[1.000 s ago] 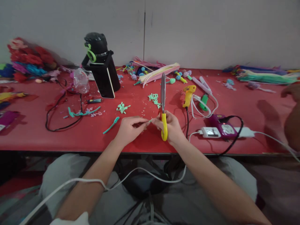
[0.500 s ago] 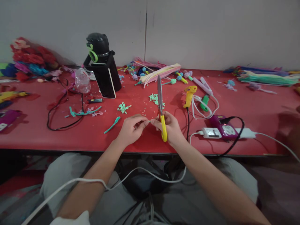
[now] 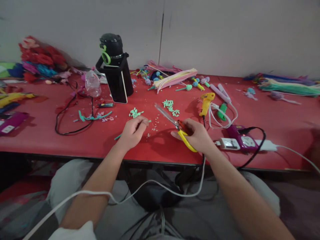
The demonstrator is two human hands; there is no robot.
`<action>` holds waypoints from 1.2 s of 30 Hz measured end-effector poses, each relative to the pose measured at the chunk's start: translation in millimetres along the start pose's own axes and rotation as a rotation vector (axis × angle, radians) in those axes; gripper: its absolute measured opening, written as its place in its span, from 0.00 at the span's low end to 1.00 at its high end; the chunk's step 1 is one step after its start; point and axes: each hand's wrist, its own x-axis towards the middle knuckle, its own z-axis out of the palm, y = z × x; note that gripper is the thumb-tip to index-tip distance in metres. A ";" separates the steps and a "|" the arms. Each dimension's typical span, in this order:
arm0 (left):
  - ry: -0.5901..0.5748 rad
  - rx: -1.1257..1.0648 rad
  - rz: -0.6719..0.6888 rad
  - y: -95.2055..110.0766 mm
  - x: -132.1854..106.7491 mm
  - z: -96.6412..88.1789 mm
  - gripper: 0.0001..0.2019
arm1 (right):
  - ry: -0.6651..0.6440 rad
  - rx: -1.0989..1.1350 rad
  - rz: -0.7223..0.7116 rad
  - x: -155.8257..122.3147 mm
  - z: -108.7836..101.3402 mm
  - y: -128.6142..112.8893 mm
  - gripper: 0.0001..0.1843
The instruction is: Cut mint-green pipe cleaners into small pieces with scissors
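Note:
My right hand [image 3: 196, 135] grips yellow-handled scissors [image 3: 175, 125], whose closed blades tilt up and to the left over the red table [image 3: 155, 150]. My left hand [image 3: 132, 131] hovers low over the table with its fingers pinched on a small green pipe-cleaner piece [image 3: 149, 121]. Just beyond the left hand lies a pile of cut green bits [image 3: 135, 113], and a second pile [image 3: 171, 106] lies past the scissor tips. A green pipe-cleaner length [image 3: 118, 136] pokes out from under the left hand.
A black bottle [image 3: 113, 68] and a phone [image 3: 117, 87] stand at the back. A yellow glue gun [image 3: 206, 101], a white power strip [image 3: 246, 144] with a purple plug, black cable [image 3: 72, 116], pipe-cleaner bundles [image 3: 175, 77] and craft flowers [image 3: 40, 61] lie around.
My hands have parted: the left moved away to the left with a small green piece. The scissors swung from upright to slanting left, and my head shifted the view a little.

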 end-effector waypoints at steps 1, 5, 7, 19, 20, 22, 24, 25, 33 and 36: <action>0.002 -0.004 0.000 -2.8 0.3 -2.6 0.15 | -0.013 -0.075 -0.020 0.0 -3.4 2.2 0.32; 0.001 -0.031 -0.022 -10.9 1.5 -10.1 0.16 | -0.096 -0.275 -0.104 2.0 -10.8 12.8 0.29; 0.022 -0.033 -0.031 -12.4 1.7 -12.4 0.16 | -0.111 -0.343 -0.135 3.3 -11.5 17.1 0.28; 0.027 -0.016 -0.013 -13.5 -1.2 -8.9 0.17 | -0.063 -0.503 -0.179 5.8 -7.7 22.3 0.34; 0.020 -0.010 -0.011 -13.4 -1.2 -8.1 0.16 | -0.058 -0.505 -0.187 5.5 -7.2 22.1 0.34; 0.012 0.003 -0.004 -12.9 -0.9 -6.9 0.16 | -0.056 -0.509 -0.189 5.0 -6.4 21.8 0.34; 0.011 0.013 0.004 -12.2 -0.8 -6.1 0.16 | -0.071 -0.511 -0.177 4.8 -5.7 22.0 0.34; 0.013 0.016 0.007 -11.9 -0.8 -6.0 0.16 | -0.077 -0.510 -0.171 4.9 -5.4 22.4 0.34; 0.007 0.013 0.000 -13.3 -1.7 -6.8 0.18 | -0.066 -0.498 -0.140 7.2 -4.4 27.7 0.33; 0.001 0.005 0.005 -14.2 -1.6 -6.2 0.19 | -0.062 -0.495 -0.145 7.5 -4.5 28.4 0.34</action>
